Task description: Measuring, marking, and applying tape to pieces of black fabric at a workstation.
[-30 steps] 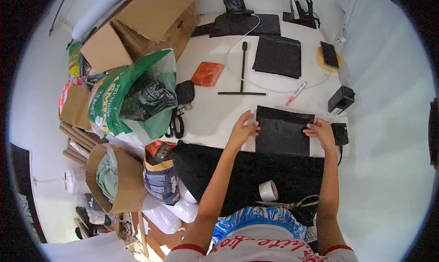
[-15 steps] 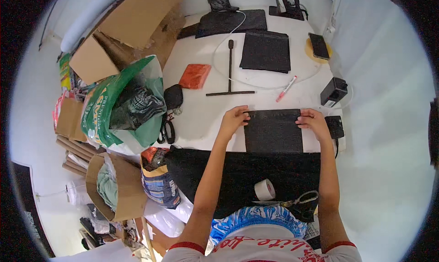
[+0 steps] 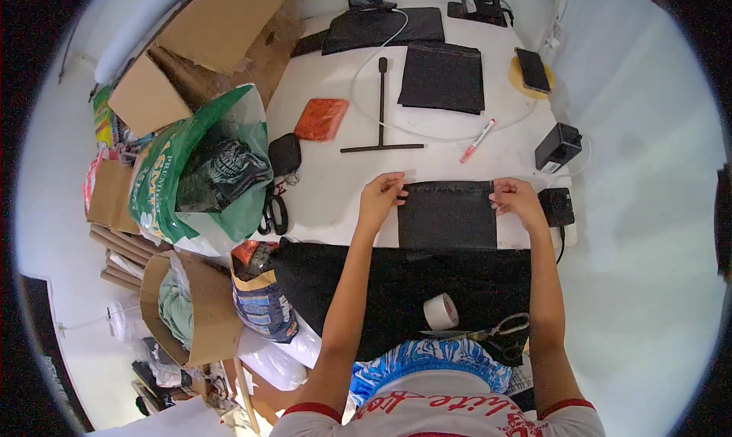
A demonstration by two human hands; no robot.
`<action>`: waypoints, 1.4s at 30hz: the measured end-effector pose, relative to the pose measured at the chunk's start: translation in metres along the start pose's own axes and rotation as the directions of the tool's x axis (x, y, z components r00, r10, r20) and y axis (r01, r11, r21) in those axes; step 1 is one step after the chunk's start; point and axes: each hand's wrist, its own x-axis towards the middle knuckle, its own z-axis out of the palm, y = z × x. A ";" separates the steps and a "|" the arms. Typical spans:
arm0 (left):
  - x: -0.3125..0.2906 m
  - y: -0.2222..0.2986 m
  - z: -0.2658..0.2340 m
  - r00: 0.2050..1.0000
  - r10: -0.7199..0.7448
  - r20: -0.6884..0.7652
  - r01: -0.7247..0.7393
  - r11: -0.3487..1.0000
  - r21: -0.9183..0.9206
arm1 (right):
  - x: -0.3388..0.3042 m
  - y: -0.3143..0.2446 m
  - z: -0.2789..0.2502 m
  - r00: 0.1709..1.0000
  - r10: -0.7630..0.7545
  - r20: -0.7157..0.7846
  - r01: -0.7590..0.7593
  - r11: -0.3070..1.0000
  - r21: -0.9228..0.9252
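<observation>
A flat rectangular piece of black cloth (image 3: 447,222) lies near the table's front edge, stretched between my two hands. My left hand (image 3: 381,199) pinches its far left corner between thumb and fingers. At the far right corner, my right hand (image 3: 516,199) grips it the same way. The far edge looks like a folded or seamed band. Closer to me, a larger black cloth (image 3: 343,284) covers the area over my lap. On it rest a white tape roll (image 3: 441,313) and scissors (image 3: 507,326).
Beyond my hands lie a marker (image 3: 477,141), a T-shaped rod (image 3: 382,105), a red packet (image 3: 321,119) and folded black cloth (image 3: 442,78). Black boxes (image 3: 558,147) and a phone (image 3: 532,69) sit right. A green bag (image 3: 164,162) and cartons (image 3: 221,25) crowd the left.
Both hands and the held cloth have shifted slightly left and a little nearer to me. The whole view has tilted a bit; the grip is unchanged.
</observation>
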 end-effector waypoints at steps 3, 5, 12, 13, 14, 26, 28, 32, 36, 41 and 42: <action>-0.003 0.000 -0.001 0.999 0.017 -0.029 -0.018 0.999 -0.030 | -0.003 -0.007 0.002 0.999 0.037 -0.014 -0.038 0.995 -0.098; -0.003 0.001 0.001 0.999 0.026 -0.030 -0.028 0.998 -0.056 | 0.001 -0.001 0.000 1.000 0.015 -0.020 -0.016 0.998 -0.068; -0.007 0.006 -0.007 0.994 0.061 -0.093 -0.067 0.996 -0.064 | -0.002 -0.004 0.017 0.999 -0.029 -0.028 0.032 0.990 0.135; -0.009 0.009 -0.007 0.990 0.091 -0.111 -0.097 0.994 -0.048 | -0.002 -0.003 0.017 0.999 -0.027 -0.030 0.031 0.991 0.133; -0.010 0.012 -0.007 0.990 0.090 -0.109 -0.096 0.994 -0.051 | -0.002 -0.002 0.017 0.999 -0.044 -0.018 0.046 0.988 0.147; -0.011 0.010 -0.022 0.993 -0.118 0.018 0.120 0.990 -0.080 | 0.003 0.008 0.019 0.998 -0.063 -0.011 0.064 0.969 0.238; -0.011 0.006 -0.022 0.993 -0.115 0.015 0.116 0.990 -0.084 | 0.003 0.010 0.019 0.997 -0.072 -0.008 0.072 0.971 0.230; -0.020 -0.004 -0.027 0.998 -0.058 -0.015 0.056 0.995 -0.078 | -0.001 0.009 0.023 0.997 -0.077 -0.007 0.077 0.972 0.221; -0.023 -0.005 -0.025 0.997 -0.055 -0.052 0.052 0.997 -0.051 | -0.003 0.008 0.023 0.995 -0.099 -0.024 0.102 0.974 0.201; -0.019 -0.001 -0.024 0.996 -0.085 -0.024 0.084 0.995 -0.048 | -0.004 0.008 0.023 0.993 -0.111 -0.039 0.117 0.969 0.218; -0.019 -0.001 -0.024 0.996 -0.090 -0.007 0.089 0.994 -0.071 | -0.004 0.008 0.023 0.993 -0.109 -0.039 0.115 0.964 0.241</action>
